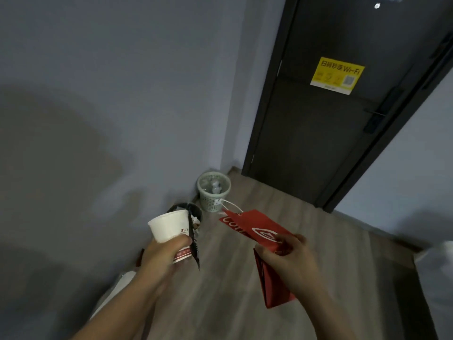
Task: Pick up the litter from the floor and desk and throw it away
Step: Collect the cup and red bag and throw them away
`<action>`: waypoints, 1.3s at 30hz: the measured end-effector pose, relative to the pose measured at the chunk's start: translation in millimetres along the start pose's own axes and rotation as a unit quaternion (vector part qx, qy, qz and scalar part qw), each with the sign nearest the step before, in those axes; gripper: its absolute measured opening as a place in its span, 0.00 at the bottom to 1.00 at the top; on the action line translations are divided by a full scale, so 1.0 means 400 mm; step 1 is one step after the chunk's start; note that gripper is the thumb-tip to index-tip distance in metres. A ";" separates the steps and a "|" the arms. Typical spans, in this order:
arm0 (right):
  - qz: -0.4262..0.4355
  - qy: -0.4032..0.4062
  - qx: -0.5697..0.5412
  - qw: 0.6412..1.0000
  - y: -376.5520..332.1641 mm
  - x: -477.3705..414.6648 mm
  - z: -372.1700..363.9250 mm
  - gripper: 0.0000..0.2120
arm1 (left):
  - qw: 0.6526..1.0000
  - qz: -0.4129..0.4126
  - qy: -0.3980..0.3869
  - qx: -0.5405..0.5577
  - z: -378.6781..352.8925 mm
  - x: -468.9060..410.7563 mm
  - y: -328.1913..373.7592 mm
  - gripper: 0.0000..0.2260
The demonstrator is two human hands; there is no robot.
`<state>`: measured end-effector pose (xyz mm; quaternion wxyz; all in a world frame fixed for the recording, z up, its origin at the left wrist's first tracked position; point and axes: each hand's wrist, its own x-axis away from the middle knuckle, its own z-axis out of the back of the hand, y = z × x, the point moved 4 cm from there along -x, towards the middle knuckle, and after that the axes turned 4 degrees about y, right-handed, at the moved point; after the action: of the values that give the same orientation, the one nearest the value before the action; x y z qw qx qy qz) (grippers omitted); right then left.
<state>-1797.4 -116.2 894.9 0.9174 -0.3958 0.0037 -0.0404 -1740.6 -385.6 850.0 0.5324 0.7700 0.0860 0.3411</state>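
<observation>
Litter is in hand but not yet binned. My left grip (164, 253) curls round a white paper cup (169, 225) and a dark wrapper (195, 251); my right grip (286, 256) pinches a red paper bag (259, 228). The green basket (213, 192) and dark bin (197, 213) stand ahead by the far wall, so I judge only the drop remains.

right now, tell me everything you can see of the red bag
The red bag looks like paper, folded flat, with a white emblem and white lettering on its face. A thin white cord handle loops from its far end. The right hand pinches it near the middle, in the air above the floor; one half juts forward, the other hangs below the hand.
</observation>
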 end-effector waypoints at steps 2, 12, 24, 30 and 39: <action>0.000 -0.014 0.011 1.000 -0.032 -0.087 -0.041 0.30 | 1.000 -0.013 0.017 0.005 -0.024 -0.089 0.046 0.14; -0.007 -0.091 0.048 0.995 -0.111 -0.486 -0.268 0.35 | 0.996 -0.005 0.092 -0.020 -0.086 -0.423 0.156 0.05; -0.016 -0.254 0.064 0.965 -0.171 -1.059 -0.592 0.37 | 0.980 0.027 0.195 -0.034 -0.208 -0.853 0.223 0.15; -0.085 -0.341 0.113 0.930 -0.106 -1.181 -0.783 0.41 | 0.963 0.099 0.241 -0.061 -0.217 -1.033 0.159 0.15; -0.142 -0.407 0.148 0.890 0.075 -1.259 -1.146 0.44 | 0.949 0.150 0.235 -0.150 -0.160 -1.370 -0.101 0.13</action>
<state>-2315.0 -389.5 545.6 0.8710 -0.2332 -0.4324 -0.0056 -2183.2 -591.6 589.9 0.5487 0.5837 0.0396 0.5972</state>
